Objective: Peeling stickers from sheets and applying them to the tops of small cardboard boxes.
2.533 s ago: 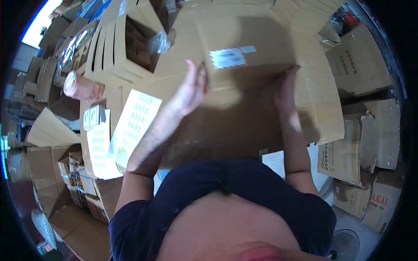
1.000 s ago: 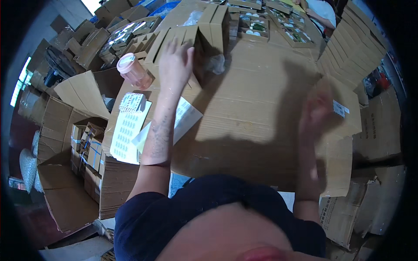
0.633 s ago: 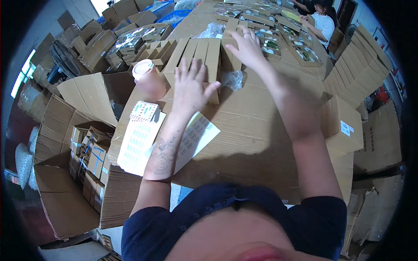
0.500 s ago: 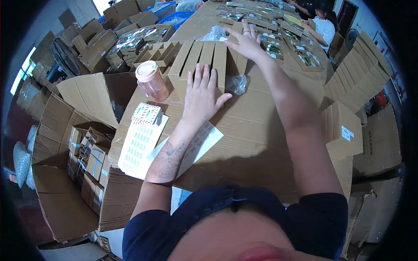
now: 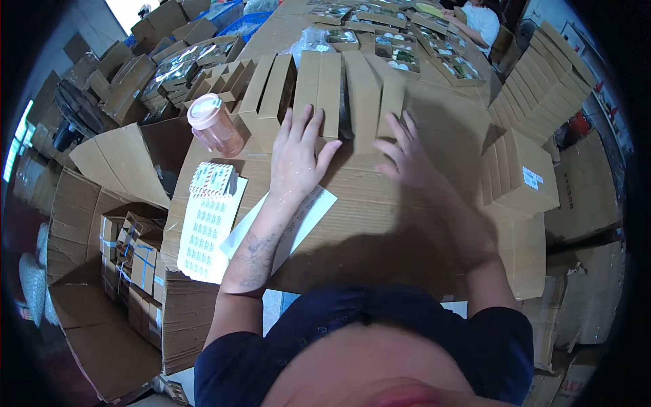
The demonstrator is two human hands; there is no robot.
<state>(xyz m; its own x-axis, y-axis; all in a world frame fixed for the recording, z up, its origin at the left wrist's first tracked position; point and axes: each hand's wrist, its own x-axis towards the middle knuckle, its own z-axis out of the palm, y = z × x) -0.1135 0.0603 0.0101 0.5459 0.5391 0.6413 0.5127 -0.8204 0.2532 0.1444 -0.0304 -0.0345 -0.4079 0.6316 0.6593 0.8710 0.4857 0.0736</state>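
Folded cartons (image 5: 319, 85) under left hand (image 5: 296, 159); pink jar (image 5: 215, 125) beside.

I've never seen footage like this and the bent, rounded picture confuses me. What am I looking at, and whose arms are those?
The picture comes from a wide fisheye camera worn on a person's head, looking down, so straight edges bend near the rim. The two bare arms rising from the lower edge are that person's own. The left hand lies flat on a large brown cardboard sheet, fingertips at a row of folded cartons. The right hand hovers open beside it, holding nothing. Nearby lie a sticker sheet, white paper and a pink-lidded jar. Another person sits at the far end.
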